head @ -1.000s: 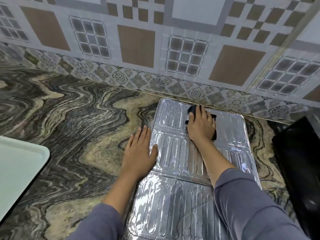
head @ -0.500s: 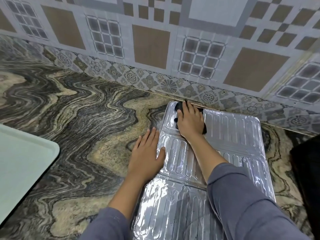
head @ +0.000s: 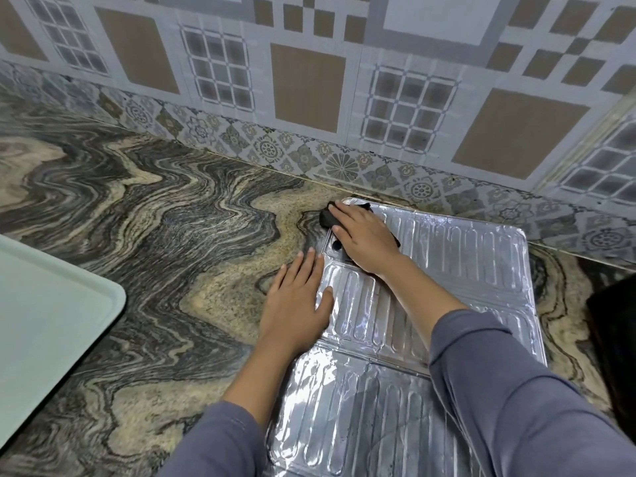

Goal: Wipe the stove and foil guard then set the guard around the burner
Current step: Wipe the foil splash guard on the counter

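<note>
The ribbed silver foil guard (head: 475,270) lies flat and unfolded on the marbled stone counter (head: 155,235), its far end close to the tiled wall. My right hand (head: 364,235) presses a black cloth (head: 328,216) onto the guard's far left corner; the cloth pokes out past my fingers and partly over the guard's edge. My left hand (head: 296,301) lies flat with fingers spread on the counter beside the guard, its thumb resting on the guard's left edge. The black stove (head: 616,342) shows only as a dark edge at the far right.
A pale green tray (head: 44,325) sits on the counter at the left edge. The patterned tiled wall (head: 309,98) runs along the back, just behind the guard. Bare counter stretches between the tray and my left hand.
My right hand has slid the black cloth leftward along the guard's far end, from near its middle to its left corner. My left hand has stayed on the guard's left edge.
</note>
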The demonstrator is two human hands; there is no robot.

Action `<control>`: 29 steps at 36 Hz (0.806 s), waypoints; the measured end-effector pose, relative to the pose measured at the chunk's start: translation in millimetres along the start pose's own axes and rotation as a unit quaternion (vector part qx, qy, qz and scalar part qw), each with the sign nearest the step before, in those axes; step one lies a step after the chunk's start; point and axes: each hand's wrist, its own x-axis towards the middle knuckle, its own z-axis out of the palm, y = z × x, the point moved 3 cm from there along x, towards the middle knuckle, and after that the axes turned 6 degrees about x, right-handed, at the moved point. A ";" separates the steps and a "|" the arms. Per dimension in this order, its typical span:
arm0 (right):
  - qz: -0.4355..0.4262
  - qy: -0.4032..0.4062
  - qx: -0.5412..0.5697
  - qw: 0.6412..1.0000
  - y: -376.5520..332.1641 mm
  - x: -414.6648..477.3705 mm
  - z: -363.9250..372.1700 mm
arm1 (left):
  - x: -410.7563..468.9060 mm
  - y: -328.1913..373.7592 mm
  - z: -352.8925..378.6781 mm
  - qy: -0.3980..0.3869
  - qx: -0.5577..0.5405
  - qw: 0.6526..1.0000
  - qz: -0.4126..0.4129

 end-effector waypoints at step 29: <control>0.314 0.127 0.006 0.941 100.2 -182.1 -55.4 | 0.0 0.6 -2.0 -0.014 0.000 1.000 0.008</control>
